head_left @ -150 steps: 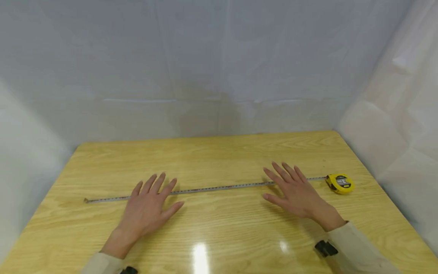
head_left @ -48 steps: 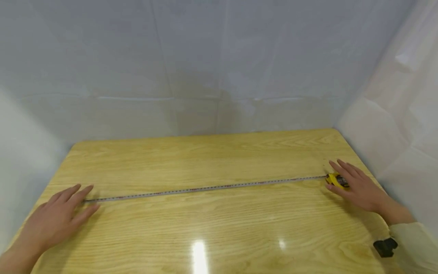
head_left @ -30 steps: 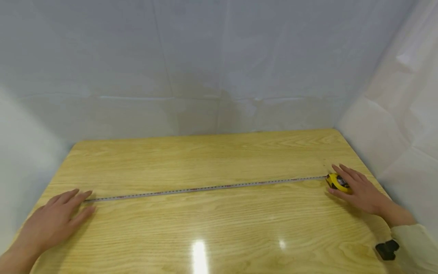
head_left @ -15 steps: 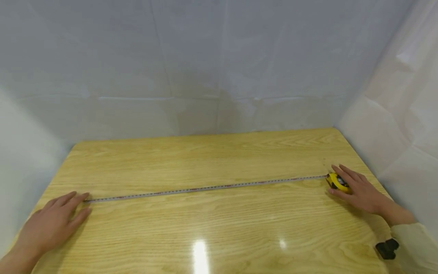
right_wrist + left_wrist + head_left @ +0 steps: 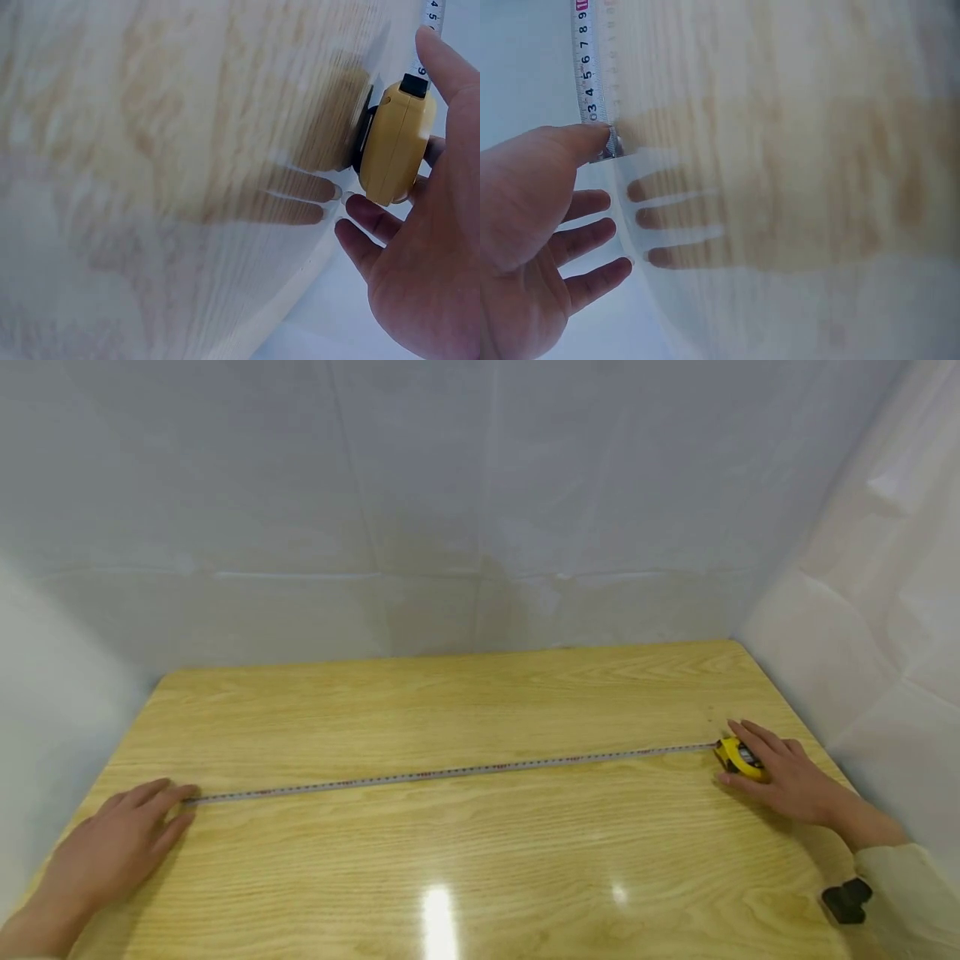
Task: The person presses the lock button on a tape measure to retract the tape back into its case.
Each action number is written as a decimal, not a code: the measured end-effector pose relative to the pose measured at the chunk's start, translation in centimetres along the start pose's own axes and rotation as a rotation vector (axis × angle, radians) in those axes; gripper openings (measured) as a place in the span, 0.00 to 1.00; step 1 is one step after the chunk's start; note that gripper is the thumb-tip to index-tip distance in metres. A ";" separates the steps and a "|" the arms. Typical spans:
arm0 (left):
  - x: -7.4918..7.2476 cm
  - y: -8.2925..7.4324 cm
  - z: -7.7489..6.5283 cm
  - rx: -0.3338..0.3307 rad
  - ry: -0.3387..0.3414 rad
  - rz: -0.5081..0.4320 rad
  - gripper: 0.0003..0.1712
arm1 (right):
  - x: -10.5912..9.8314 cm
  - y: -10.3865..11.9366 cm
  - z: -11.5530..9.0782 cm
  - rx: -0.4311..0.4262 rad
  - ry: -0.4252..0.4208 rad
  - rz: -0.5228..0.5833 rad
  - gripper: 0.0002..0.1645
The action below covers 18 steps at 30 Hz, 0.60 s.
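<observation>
While the tape (image 5: 459, 772) lies straight, our left hand (image 5: 112, 845) pinches its tip (image 5: 609, 154) and our right hand (image 5: 798, 789) grasps its case (image 5: 397, 146), probably steadying 2 ends.

Soft, even light falls across a wooden table (image 5: 450, 710), where a white streak of glare (image 5: 438, 922) and a smaller bright spot (image 5: 618, 894) gleam on the near half, while faint shadows lie below the left hand (image 5: 112, 847) and the right hand (image 5: 795, 777) and the back sheet (image 5: 450, 485) hangs in dull grey. Both wrist views are hazy and washed-out with a bluish cast, the glossy wood mirroring fingers (image 5: 585, 238) as dark, soft-edged reflections (image 5: 686, 217) and its grain blurring. Numbers on the tape (image 5: 585, 60) remain legible.
</observation>
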<state>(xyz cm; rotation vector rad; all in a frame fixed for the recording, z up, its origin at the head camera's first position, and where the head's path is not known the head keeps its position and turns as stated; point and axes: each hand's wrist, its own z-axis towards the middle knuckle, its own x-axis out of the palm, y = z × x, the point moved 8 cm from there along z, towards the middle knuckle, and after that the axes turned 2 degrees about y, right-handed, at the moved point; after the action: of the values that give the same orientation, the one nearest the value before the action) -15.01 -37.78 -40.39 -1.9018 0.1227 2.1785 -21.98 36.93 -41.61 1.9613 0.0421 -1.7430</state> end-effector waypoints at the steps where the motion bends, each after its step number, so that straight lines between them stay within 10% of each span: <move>1: -0.1 0.0 0.0 0.015 -0.021 0.001 0.15 | 0.0 0.0 0.0 0.004 0.003 -0.005 0.51; 18: -0.9 0.2 0.6 0.066 -0.130 -0.022 0.10 | 0.0 0.3 0.3 0.020 0.027 -0.005 0.49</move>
<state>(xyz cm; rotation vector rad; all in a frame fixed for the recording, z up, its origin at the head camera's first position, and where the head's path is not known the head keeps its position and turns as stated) -15.58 -37.95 -39.43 -1.7128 0.1470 2.2473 -22.19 36.53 -41.48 2.0013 0.0394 -1.7263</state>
